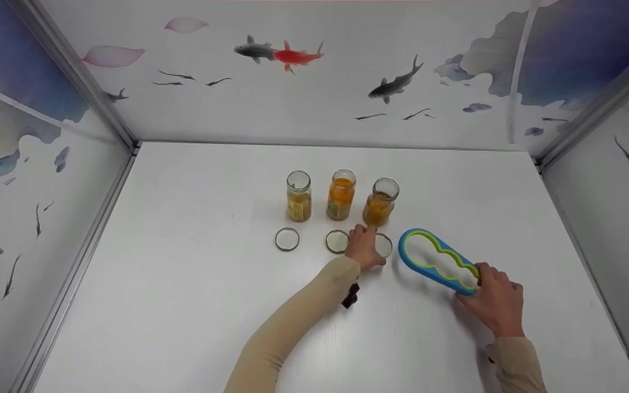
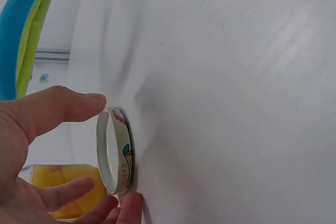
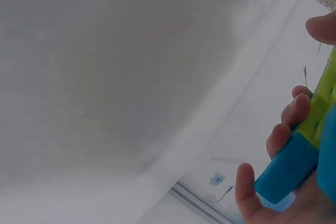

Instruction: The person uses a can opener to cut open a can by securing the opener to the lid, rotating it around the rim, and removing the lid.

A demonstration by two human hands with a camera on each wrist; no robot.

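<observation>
My left hand (image 1: 366, 251) reaches over the rightmost jar lid (image 1: 384, 245), which lies open side up on the table. In the left wrist view, the thumb (image 2: 86, 106) is right at one edge of this printed lid (image 2: 122, 153), with fingertips (image 2: 132, 203) by the opposite edge. My right hand (image 1: 497, 300) grips one end of a blue and green jar opener (image 1: 429, 267), held to the right of the lids. Its blue end (image 3: 289, 169) shows in the right wrist view. Two other lids, a middle one (image 1: 337, 242) and a left one (image 1: 287, 239), lie in the same row.
Behind the lids stand three uncapped glass jars with yellow-orange contents: left (image 1: 299, 199), middle (image 1: 340, 196) and right (image 1: 381, 203). The white table (image 1: 183, 284) is enclosed by panels (image 1: 314, 103) painted with fish at the back and sides.
</observation>
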